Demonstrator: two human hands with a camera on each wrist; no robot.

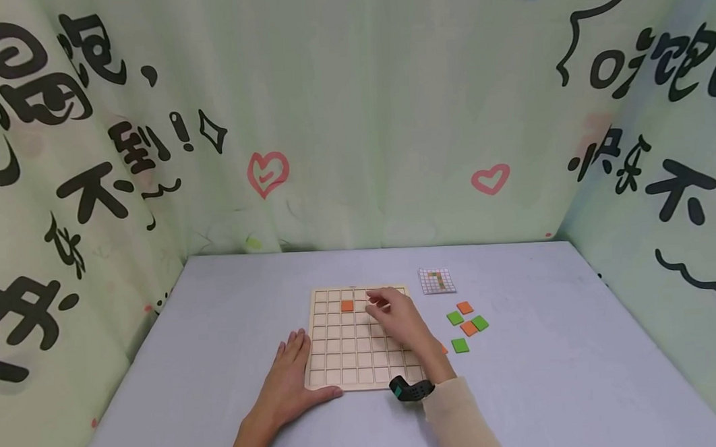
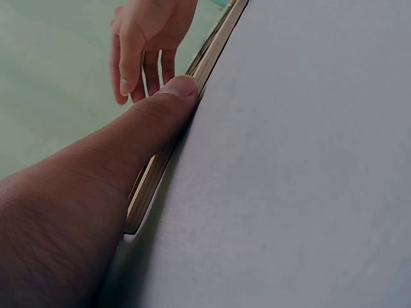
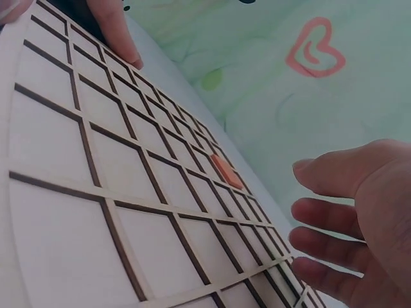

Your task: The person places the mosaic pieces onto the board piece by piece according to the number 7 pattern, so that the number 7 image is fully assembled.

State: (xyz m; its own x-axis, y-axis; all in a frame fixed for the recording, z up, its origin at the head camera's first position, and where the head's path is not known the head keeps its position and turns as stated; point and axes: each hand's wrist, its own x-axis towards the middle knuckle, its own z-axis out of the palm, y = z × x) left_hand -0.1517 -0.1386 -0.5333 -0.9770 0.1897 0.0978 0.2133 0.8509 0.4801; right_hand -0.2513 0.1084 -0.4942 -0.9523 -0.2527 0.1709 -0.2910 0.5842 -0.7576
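Your wooden grid board [image 1: 332, 346] lies on the table [image 1: 583, 347], well in from its far edge; one of its compartments, toward the board's far left corner, holds an orange tile [image 1: 347, 306]. Your left hand [image 1: 290, 382] lies with straight fingers along the board's left edge, thumb at its near edge. Your right hand [image 1: 396, 316] is over the board's right half, fingers relaxed and apart, gripping nothing. Right of the board, toward the table's right edge, are loose green tiles [image 1: 460, 345] and orange tiles [image 1: 469, 328], with a patterned card [image 1: 436, 281] nearer the far edge. Your left wrist view alone shows the board's side against your thumb [image 2: 160, 106]; your right wrist view shows the compartments' raised dividers.
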